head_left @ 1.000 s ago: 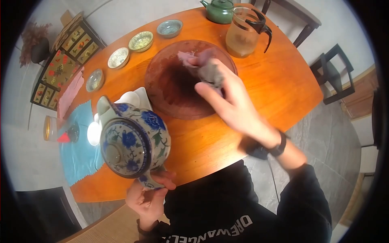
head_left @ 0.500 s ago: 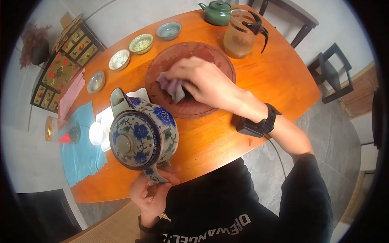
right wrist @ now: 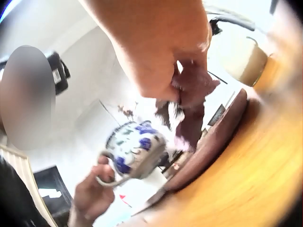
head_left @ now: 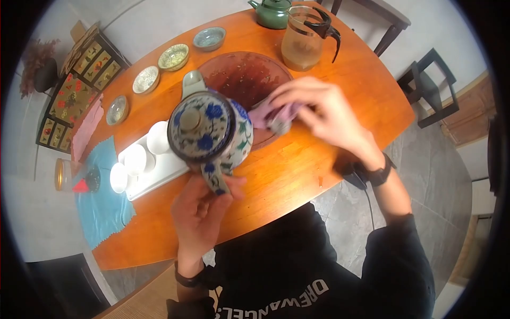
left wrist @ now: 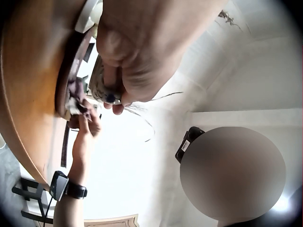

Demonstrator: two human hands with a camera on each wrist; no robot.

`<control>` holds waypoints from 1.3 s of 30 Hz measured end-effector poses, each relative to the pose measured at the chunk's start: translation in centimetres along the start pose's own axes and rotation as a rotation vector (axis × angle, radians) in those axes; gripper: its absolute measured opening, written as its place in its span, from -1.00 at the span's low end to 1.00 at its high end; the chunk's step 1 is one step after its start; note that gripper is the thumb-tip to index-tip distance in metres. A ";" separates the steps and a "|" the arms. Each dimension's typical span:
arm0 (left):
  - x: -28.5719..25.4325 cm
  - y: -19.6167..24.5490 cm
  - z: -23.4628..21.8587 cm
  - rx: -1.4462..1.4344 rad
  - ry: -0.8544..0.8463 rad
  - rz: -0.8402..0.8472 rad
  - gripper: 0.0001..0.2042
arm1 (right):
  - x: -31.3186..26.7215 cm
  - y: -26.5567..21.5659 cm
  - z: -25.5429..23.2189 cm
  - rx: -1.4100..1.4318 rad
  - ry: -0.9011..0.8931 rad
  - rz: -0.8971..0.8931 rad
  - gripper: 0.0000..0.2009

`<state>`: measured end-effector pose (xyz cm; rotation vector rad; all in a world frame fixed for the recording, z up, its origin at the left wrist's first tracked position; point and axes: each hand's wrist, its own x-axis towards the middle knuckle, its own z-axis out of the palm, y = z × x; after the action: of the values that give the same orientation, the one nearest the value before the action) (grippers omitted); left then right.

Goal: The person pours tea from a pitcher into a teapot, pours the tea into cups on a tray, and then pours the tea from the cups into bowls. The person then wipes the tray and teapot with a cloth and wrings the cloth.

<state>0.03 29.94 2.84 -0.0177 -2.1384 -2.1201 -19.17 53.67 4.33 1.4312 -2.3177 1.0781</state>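
A blue-and-white floral teapot (head_left: 204, 127) hangs over the left edge of the round reddish-brown board (head_left: 244, 72). My left hand (head_left: 202, 212) grips its handle from the near side. In my right hand (head_left: 329, 114) is a crumpled purple-grey cloth (head_left: 276, 117), pinched by the fingers at the board's near right edge, just right of the pot. The right wrist view shows the cloth (right wrist: 189, 106) hanging from the right hand (right wrist: 161, 61) beside the board's rim, with the teapot (right wrist: 137, 149) lifted in the left hand (right wrist: 92, 194). Small dark bits lie on the board.
White cups (head_left: 139, 159) stand on a white tray (head_left: 164, 173) left of the teapot. Several small bowls (head_left: 173, 57) line the far left side. A glass pitcher (head_left: 303, 48) and a green teapot (head_left: 273, 13) stand beyond the board. A blue cloth (head_left: 106, 196) lies at left.
My left hand has carried the teapot up and right, from beside the tray to over the board's edge. My right hand has swept left across the board, then back right with the cloth.
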 end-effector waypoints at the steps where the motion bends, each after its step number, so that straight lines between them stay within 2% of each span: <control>1: 0.7 -0.3 0.1 -0.007 0.003 -0.005 -0.83 | -0.9 -0.1 -0.6 0.073 0.132 0.126 -0.69; 2: 1.4 -0.7 0.1 -0.010 -0.036 0.027 -0.84 | -1.9 -0.4 -1.1 0.143 0.264 0.251 -0.70; 3: 2.0 -1.1 0.2 -0.012 -0.075 0.060 -0.84 | -2.8 -1.2 -1.3 0.254 0.359 0.490 -0.74; 4: 2.5 -1.1 0.2 -0.019 -0.075 0.056 -0.84 | -3.7 -0.9 -1.7 0.261 0.373 0.615 -0.74; 7: 3.9 -1.3 0.3 -0.016 -0.105 0.008 -0.85 | -5.9 1.2 -1.9 0.174 0.461 0.713 -0.69; 9: 4.6 -1.6 0.1 0.013 -0.107 -0.013 -0.85 | -7.1 3.5 -1.9 -0.274 0.466 0.527 -0.64; 10: 5.0 -1.8 0.0 0.011 -0.112 -0.019 -0.85 | -6.9 2.8 -1.7 -0.203 0.412 0.494 -0.66; 12: 5.6 -1.9 0.0 0.047 -0.112 -0.009 -0.85 | -6.5 1.9 -2.2 0.128 0.041 0.553 -0.73; 13: 5.7 -1.7 0.0 0.069 -0.103 -0.023 -0.85 | -5.0 -0.6 -2.9 0.317 -0.067 0.774 -0.77; 14: 6.0 -1.8 -0.1 0.072 -0.101 -0.029 -0.85 | -4.8 -0.5 -3.1 0.324 -0.069 0.775 -0.77; 16: 6.2 -2.1 -0.6 0.040 -0.099 -0.035 -0.83 | -4.1 1.0 -3.5 0.173 0.003 0.551 -0.77; 18: 6.0 -2.1 -0.7 0.044 -0.102 -0.056 -0.79 | -4.4 4.7 -3.1 -0.426 0.150 0.266 -0.75; 20: 6.2 -1.7 -0.8 0.131 -0.061 -0.066 -0.75 | -5.1 4.9 -1.9 -0.640 0.151 0.286 -0.76; 21: 6.0 -1.6 -0.9 0.169 -0.032 -0.071 -0.73 | -5.8 4.2 -1.7 -0.639 0.154 0.304 -0.76; 23: 5.8 -1.2 -0.8 0.244 -0.002 -0.083 -0.72 | -6.5 0.3 -1.9 -0.605 -0.119 0.353 -0.71; 24: 5.4 -1.1 -0.7 0.317 0.039 -0.090 -0.72 | -7.1 -1.2 -2.1 -0.604 -0.132 0.351 -0.71; 26: 4.7 -1.0 -0.4 0.347 0.105 -0.053 -0.71 | -8.7 -3.6 -2.6 -0.267 -0.176 0.317 -0.64; 27: 4.3 -1.1 -0.3 0.386 0.162 -0.007 -0.71 | -9.5 -4.1 -2.9 -0.268 -0.187 0.317 -0.64; 28: 3.7 -1.1 -0.4 0.377 0.164 -0.014 -0.71 | -10.3 -4.4 -3.1 -0.369 -0.122 0.402 -0.61; 29: 2.9 -1.2 -0.4 0.409 0.230 0.063 -0.71 | -11.0 -4.9 -2.9 -0.471 -0.055 0.486 -0.59; 30: 2.0 -1.2 -0.6 0.442 0.297 0.142 -0.71 | -11.6 -5.9 -2.3 -0.473 -0.063 0.486 -0.59; 32: -0.2 -1.9 -1.9 0.459 0.307 0.169 -0.71 | -12.3 -8.1 -0.2 -0.519 -0.036 0.574 -0.59; 35: -4.0 -2.6 -3.6 0.490 0.366 0.227 -0.75 | -10.6 -11.8 3.9 -0.285 -0.121 0.444 -0.61; 38: -7.8 -1.4 -4.4 0.469 0.430 0.261 -0.83 | -7.5 -14.4 11.9 -0.185 -0.119 0.272 -0.70; 39: -9.4 -0.5 -4.7 0.559 0.455 0.261 -0.85 | -5.7 -16.1 15.0 -0.202 -0.115 0.244 -0.70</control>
<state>9.69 26.05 1.45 0.2061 -2.2031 -1.1921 0.06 43.25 -1.68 1.1890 -2.6504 0.8062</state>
